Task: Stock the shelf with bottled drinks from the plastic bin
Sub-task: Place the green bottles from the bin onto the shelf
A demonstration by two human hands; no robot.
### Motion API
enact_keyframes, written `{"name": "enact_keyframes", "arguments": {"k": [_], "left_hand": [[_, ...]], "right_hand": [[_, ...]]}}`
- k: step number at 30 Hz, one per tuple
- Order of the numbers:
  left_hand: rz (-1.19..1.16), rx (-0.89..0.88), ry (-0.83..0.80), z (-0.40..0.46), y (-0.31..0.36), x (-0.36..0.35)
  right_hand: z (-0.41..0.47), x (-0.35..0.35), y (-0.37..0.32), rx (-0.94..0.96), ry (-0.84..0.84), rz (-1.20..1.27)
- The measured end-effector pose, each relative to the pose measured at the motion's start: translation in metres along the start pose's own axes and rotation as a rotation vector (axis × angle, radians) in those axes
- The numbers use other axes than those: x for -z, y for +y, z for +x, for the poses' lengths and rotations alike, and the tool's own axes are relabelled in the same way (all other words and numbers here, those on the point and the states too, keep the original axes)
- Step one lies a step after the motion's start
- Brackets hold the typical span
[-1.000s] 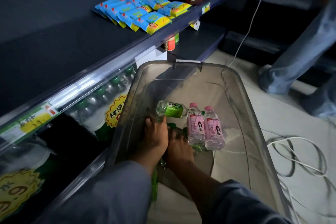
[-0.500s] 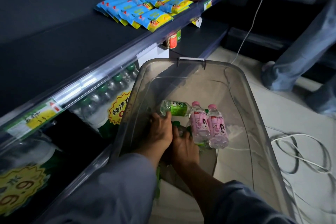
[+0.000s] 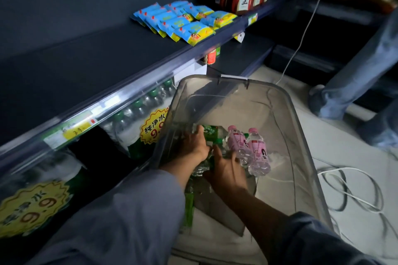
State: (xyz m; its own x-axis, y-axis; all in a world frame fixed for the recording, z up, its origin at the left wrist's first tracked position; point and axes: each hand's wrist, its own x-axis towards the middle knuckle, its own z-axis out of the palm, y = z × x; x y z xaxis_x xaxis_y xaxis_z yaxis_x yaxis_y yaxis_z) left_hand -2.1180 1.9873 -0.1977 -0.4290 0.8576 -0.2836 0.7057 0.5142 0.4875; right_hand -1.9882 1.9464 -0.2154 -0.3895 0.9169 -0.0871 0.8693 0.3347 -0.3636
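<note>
The green bottles [image 3: 210,135] lie in the bin [image 3: 301,135], under and between the two hands. The left hand [image 3: 193,144] reaches down onto one, fingers curled over its label, and seems to grip it; the right hand [image 3: 228,170] closes on another just beside it, though how firmly either hand holds is hard to tell, since the backs of the hands cover the fingers. Two pink bottles [image 3: 247,148] lie side by side just right of the right hand, touching each other.

The step in hand looks like the pick-up: gathering green bottles before lifting them out. The next move would call for a firm hold on each bottle, a lift clear of the bin wall, then a swing to the left, where the shelf [image 3: 86,66] stands with bare dark board above and water bottles [image 3: 137,109] below.

The bottles beneath the wrists are partly hidden and blurred, so their number is unclear. The scene is dim. A cable [image 3: 355,191] coils on the floor to the right; snack packs [image 3: 183,21] sit far up the shelf.
</note>
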Motion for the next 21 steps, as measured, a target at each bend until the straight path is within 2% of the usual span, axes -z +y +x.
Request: {"name": "enact_keyframes", "arguments": {"k": [8, 11, 14, 18, 21], "left_hand": [[-0.223, -0.022, 0.058, -0.039, 0.020, 0.040], [-0.285, -0.078, 0.138, -0.063, 0.034, 0.052], [-0.348, -0.129, 0.152, -0.085, 0.046, 0.070], [-0.232, -0.245, 0.361, -0.116, 0.050, 0.119], [-0.164, -0.268, 0.412, -0.146, 0.050, 0.164]], "right_hand": [[-0.039, 0.052, -0.007, 0.012, 0.099, 0.044], [-0.055, 0.070, -0.010, 0.026, 0.159, 0.085], [-0.071, 0.096, -0.019, 0.040, 0.245, 0.062], [-0.087, 0.134, -0.044, 0.104, 0.334, 0.067], [-0.095, 0.156, -0.073, 0.121, 0.364, 0.114]]}}
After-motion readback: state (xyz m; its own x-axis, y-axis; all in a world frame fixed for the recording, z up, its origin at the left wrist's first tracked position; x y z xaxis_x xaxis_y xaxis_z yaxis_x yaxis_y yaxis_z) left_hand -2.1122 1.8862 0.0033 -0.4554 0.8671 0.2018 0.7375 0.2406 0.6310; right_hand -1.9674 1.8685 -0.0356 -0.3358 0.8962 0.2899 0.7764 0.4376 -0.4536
